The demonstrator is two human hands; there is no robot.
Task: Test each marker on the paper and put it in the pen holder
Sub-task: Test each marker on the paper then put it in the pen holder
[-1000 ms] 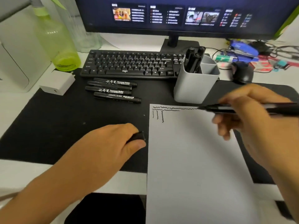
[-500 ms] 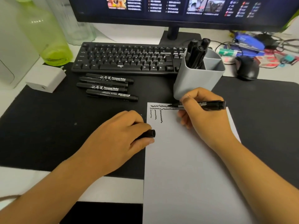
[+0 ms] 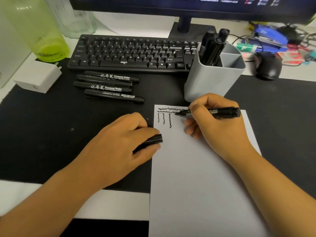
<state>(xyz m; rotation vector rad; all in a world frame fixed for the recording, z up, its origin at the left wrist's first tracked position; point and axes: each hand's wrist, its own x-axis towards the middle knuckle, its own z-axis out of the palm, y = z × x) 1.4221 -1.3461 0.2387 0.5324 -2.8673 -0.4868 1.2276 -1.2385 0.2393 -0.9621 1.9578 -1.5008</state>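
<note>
My right hand (image 3: 217, 127) grips an uncapped black marker (image 3: 220, 112), its tip touching the white paper (image 3: 196, 177) beside several wavy black test lines (image 3: 164, 117) at the sheet's top left. My left hand (image 3: 118, 144) holds the marker's black cap (image 3: 151, 141) at the paper's left edge. Just beyond my right hand stands the grey pen holder (image 3: 212, 77), with three black markers (image 3: 212, 47) upright in its left compartment. Several capped black markers (image 3: 109, 86) lie side by side on the black desk mat (image 3: 42, 134) in front of the keyboard.
A black keyboard (image 3: 133, 53) lies behind the loose markers, below a monitor stand (image 3: 184, 24). A white charger (image 3: 37, 79) and green spray bottle (image 3: 39, 33) sit far left. A black mouse (image 3: 268, 67) and stationery clutter (image 3: 273, 41) are far right.
My right hand brought the marker left and down from the paper's right edge to its top-left corner, tip now on the sheet. My left hand slid slightly right with the cap.
</note>
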